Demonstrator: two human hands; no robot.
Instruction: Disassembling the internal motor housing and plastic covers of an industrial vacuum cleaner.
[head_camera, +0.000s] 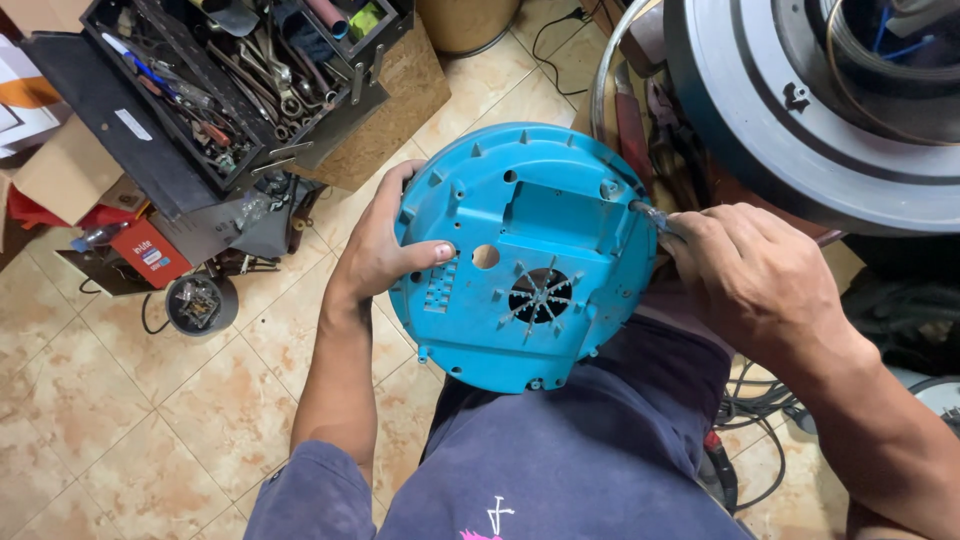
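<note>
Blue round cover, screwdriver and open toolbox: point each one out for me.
Blue cover (555, 225): head view, on its flat raised panel.
Screwdriver (650, 213): head view, on the metal shaft just ahead of the right hand (755, 275).
Toolbox (225, 85): head view, on the tray of wrenches.

The person wears a dark navy-blue short-sleeved cotton shirt (590, 450), faded and softly creased, which fills the lower middle of the head view. Near that shirt's bottom edge sits a small printed mark in white and pink, only partly in view. To the left of the shirt's chest, its short sleeve (310, 495) ends in a stitched hem just above the elbow. Beyond that hem the left forearm is bare down to the left hand (375, 250). On the other side of the shirt the right forearm is also uncovered down to the right hand (750, 275). Neither wrist carries a watch, band or glove.
</note>
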